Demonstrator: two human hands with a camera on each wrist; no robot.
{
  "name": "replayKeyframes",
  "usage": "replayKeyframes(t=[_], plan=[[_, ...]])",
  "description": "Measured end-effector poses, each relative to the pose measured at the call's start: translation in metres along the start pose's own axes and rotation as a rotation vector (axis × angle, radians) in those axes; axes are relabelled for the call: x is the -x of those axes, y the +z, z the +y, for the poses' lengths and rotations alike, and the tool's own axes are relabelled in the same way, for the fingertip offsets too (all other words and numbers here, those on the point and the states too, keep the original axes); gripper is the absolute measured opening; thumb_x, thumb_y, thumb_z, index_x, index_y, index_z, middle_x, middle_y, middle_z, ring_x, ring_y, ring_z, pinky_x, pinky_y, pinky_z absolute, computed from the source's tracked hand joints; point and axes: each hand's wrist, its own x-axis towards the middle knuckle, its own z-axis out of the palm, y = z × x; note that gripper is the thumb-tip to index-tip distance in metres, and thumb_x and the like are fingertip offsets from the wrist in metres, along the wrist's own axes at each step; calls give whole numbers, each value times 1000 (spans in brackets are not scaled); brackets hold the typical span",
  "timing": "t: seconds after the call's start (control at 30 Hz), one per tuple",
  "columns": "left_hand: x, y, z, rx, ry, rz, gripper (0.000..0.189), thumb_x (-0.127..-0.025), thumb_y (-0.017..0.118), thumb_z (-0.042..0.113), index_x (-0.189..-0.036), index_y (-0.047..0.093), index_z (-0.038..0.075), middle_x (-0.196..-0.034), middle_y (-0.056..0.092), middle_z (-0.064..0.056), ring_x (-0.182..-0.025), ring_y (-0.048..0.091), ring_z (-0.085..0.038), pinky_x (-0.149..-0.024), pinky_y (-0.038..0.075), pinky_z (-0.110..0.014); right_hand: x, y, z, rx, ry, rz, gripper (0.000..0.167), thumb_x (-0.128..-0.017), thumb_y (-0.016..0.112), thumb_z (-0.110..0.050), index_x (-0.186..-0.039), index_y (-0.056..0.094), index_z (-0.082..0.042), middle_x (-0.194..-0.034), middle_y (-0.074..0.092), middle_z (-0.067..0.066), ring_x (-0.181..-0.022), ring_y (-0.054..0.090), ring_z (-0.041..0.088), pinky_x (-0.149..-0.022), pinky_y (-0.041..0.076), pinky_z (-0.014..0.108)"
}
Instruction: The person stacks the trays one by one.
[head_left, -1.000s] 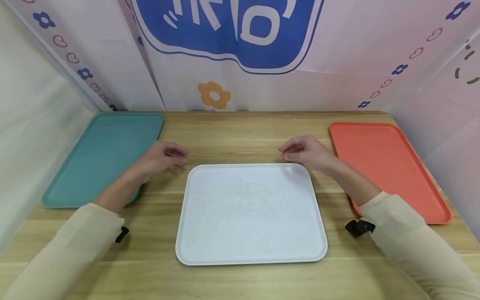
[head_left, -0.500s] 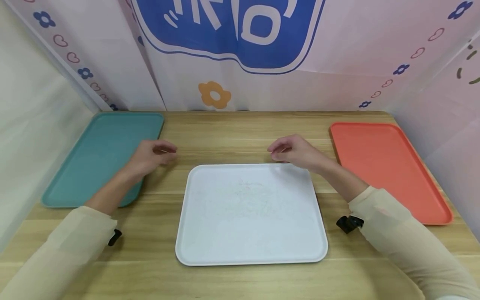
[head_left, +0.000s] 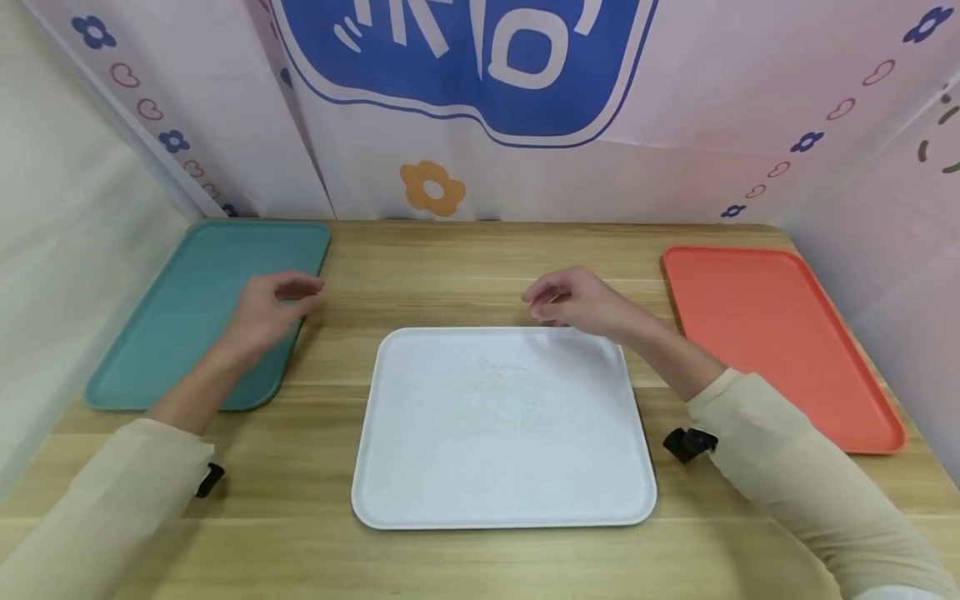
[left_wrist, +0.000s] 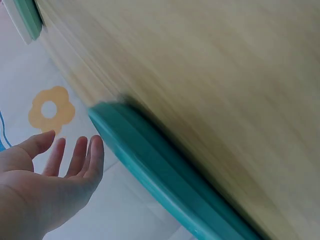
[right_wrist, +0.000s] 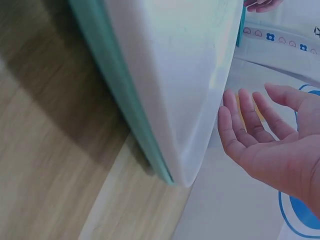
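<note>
In the head view my left hand (head_left: 270, 307) hovers over the right edge of the teal tray (head_left: 187, 317), fingers loosely bent around nothing. The left wrist view shows that hand (left_wrist: 60, 185) relaxed, apart from the teal tray's rim (left_wrist: 145, 160). My right hand (head_left: 573, 300) floats by the far edge of the white tray (head_left: 502, 433), toward its right corner, and holds nothing. In the right wrist view the fingers of the right hand (right_wrist: 275, 140) are spread and softly curved, clear of the white tray (right_wrist: 165, 90).
A red-orange tray (head_left: 780, 342) lies on the right of the wooden table (head_left: 480, 267). Printed sheets (head_left: 360, 167) hang upright along the table's back edge and sides. Black wrist mounts (head_left: 690, 444) stick out below both sleeves.
My left hand has moved left, from beside the teal tray to above its right edge. The right hand has drifted left along the white tray's far edge. The trays stay put.
</note>
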Motion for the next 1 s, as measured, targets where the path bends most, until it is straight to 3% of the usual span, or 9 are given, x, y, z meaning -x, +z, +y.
replayKeyframes(t=[0.1,0.17,0.3,0.37,0.43,0.5,0.6,0.83,1.0], plan=[[-1,-3,-4,-14,10,29,30,-105,60,5,-130,62,-12,-127,64,-32,-121,58,-41,-79,41,-9,-1,1,-3,-8,-1,-8,29,-102,63,-5,-129,64,8,-116,68,23,-106,67,33,-94,58,45],[-1,-6,-8,-16,23,48,30,-104,60,5,-129,62,-12,-126,64,-32,-118,59,-36,-79,42,-9,-2,2,-6,-17,-8,-14,29,-102,63,-4,-129,64,7,-116,69,23,-106,67,34,-94,58,46],[-1,-14,-18,-25,47,87,30,-103,60,2,-130,62,-12,-126,64,-32,-105,57,-6,-79,42,-4,-6,7,-14,-36,-48,-31,28,-101,64,-2,-127,64,9,-115,69,24,-103,67,34,-92,58,47],[0,-18,-22,-40,49,101,30,-103,61,1,-130,62,-13,-125,64,-32,-101,52,2,-79,41,-3,-8,10,-17,-39,-73,-41,28,-100,64,-2,-126,64,10,-115,69,24,-100,67,31,-91,59,47],[0,-22,-27,-48,40,109,31,-103,60,1,-130,61,-14,-126,63,-33,-103,56,-5,-79,40,-3,-10,13,-19,-43,-91,-51,28,-100,65,-1,-126,64,10,-115,69,25,-99,67,28,-91,59,46],[1,-26,-31,-61,17,115,32,-103,60,2,-131,60,-14,-128,61,-34,-110,60,-22,-79,39,-5,-12,16,-22,-47,-101,-62,29,-100,65,-2,-126,64,10,-116,68,25,-99,66,25,-91,59,44],[1,-33,-36,-87,-36,109,37,-105,57,7,-135,57,-14,-135,57,-36,-124,53,-45,-82,40,-12,-15,20,-24,-53,-105,-75,29,-100,65,-1,-127,65,9,-117,68,26,-100,66,24,-92,59,42],[4,-48,-49,-134,-105,105,42,-106,54,11,-139,52,-15,-141,50,-39,-132,45,-55,-97,45,-51,-20,30,-30,-72,-106,-88,31,-98,66,0,-127,65,9,-113,69,24,-100,67,27,-95,59,44],[6,-56,-55,-138,-146,95,45,-107,53,14,-142,49,-15,-143,47,-41,-134,42,-57,-102,43,-59,-23,37,-36,-80,-111,-102,33,-96,68,1,-128,65,8,-109,71,22,-97,68,27,-93,59,43]])
